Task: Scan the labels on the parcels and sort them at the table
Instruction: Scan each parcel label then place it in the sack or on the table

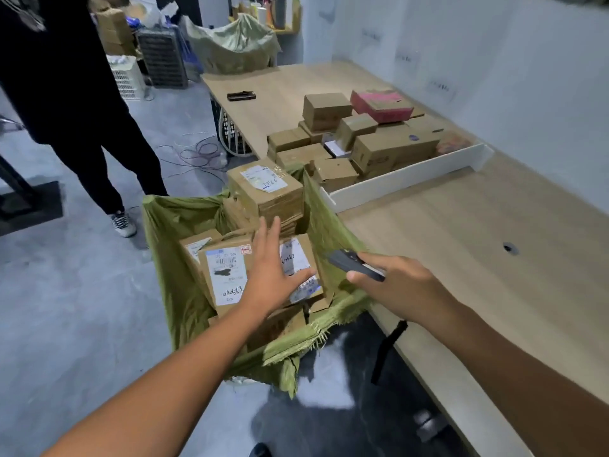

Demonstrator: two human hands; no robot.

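Over the mouth of the green sack (178, 282), the left hand (268, 275) is spread flat, fingers (268, 232) straight and together, thumb out to the side, holding nothing. It lies across two cardboard parcels at the top of the sack. The front parcel (224, 275), with a white label and handwritten digits, shows just left of the palm. The second parcel (296, 255) sits under the fingers and thumb, its label partly covered. Whether the palm presses down or only hovers cannot be told.

Just beside it, the right hand (395, 288) curls round a dark scanner (352, 262), thumb along its side, the nose pointing toward the second parcel. A black strap (385, 351) hangs below the wrist. The scanner's face is too blurred to read.

Behind the fingers a taller parcel (265, 189) stands in the sack with its label up; more boxes beneath are mostly hidden. On the wooden table (461, 242) to the right, a white divider (405, 178) fences off a pile of parcels (379, 140) with a pink box (380, 105) on top. A person in black (66, 94) stands at the left, cut off above the waist.
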